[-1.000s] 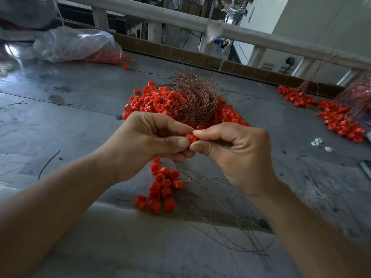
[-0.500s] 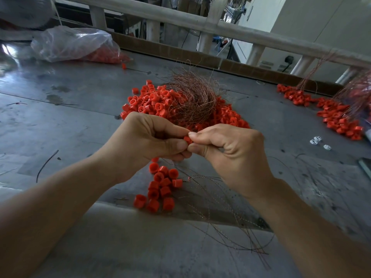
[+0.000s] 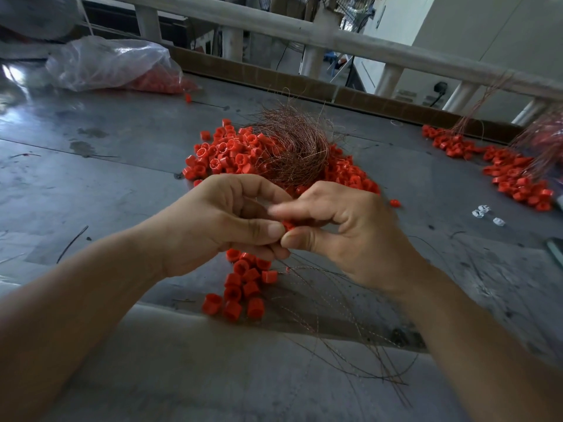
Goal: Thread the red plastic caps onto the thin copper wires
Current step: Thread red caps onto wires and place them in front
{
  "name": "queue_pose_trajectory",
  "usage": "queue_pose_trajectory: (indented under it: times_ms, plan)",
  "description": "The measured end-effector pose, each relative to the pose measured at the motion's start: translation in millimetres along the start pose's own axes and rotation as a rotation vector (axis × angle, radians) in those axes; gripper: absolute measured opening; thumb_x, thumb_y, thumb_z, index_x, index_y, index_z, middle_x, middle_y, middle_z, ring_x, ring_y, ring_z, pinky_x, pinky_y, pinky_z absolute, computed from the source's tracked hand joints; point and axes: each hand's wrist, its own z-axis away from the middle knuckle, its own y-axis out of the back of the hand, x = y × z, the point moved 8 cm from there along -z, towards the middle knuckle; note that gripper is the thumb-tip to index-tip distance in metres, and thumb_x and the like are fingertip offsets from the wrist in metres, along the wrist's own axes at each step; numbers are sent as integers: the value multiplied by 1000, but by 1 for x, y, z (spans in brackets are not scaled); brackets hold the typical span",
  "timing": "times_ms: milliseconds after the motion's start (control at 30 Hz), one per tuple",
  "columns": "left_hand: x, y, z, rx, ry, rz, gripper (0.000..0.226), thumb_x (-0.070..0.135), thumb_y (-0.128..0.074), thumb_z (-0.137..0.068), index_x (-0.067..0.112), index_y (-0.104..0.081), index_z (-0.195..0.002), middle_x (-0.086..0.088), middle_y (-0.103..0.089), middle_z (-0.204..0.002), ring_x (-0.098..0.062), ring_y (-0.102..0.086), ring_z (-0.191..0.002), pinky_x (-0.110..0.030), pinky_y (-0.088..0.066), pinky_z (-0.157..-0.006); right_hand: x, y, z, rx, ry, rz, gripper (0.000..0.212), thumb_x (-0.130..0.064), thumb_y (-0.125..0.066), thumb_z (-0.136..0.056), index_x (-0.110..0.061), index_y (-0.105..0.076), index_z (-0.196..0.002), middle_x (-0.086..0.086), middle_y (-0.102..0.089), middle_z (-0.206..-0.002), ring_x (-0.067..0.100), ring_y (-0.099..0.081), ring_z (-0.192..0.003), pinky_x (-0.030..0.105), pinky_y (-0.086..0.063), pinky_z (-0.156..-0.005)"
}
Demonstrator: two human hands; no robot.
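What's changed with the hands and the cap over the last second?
The right hand has lifted its forefinger off the red cap, stretching it toward the left hand. The cap stays pinched between both thumbs. The left grip, cap pile and wire bundle are as before.

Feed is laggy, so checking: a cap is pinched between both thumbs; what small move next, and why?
Probably slide the red cap down toward the bunch of caps below the left hand. That hand and the right hand both pinch it at thumb tips; whether it is threaded yet I cannot tell.
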Motion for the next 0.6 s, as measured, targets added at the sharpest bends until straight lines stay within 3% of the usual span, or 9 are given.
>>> queue_pose_trajectory:
  times_ms: [100,200,267,400,600]
  plan:
    - [-2,1,-1,24,2,13,38,28,-86,-55,23,-71,-90,-16,-70,-74,-25,-70,-67,-24,-55,-57,2,-6,0,-80,-14,65,23,-19,-66,-76,-7,-69,-96,-13,-53,-84,-3,-51,-79,9,-40,-72]
    - [1,-3,-1,32,-50,27,51,33,-85,-54,22,-68,-100,-15,-71,-78,-25,-70,-72,-24,-55,-60,3,-3,-1,-20,-4,148,16,-17,-61,-79,-5,-67,-89,-16,-46,-80,-7,-46,-75,6,-37,-72]
    - [4,-4,-1,88,-109,-83,56,30,-85,-57,23,-61,-106,-14,-70,-76,-22,-70,-70,-24,-54,-60,3,-4,0,-5,-10,189,14,-14,-58,-80,-4,-66,-87,-11,-46,-80,-5,-45,-75,8,-38,-72]
    - [5,-6,-1,143,-165,-156,56,14,-74,-63,22,-51,-114,-11,-70,-71,-18,-69,-63,-23,-54,-58,2,-7,1,4,-19,209,15,-12,-54,-80,-3,-64,-87,-10,-45,-83,-2,-44,-75,9,-39,-71]
    - [8,-10,2,111,-199,-149,53,10,-66,-67,23,-49,-115,-12,-69,-73,-18,-68,-63,-24,-55,-59,-2,-8,2,45,-8,194,11,-7,-55,-78,-2,-64,-82,-10,-47,-83,-2,-45,-74,8,-40,-71]
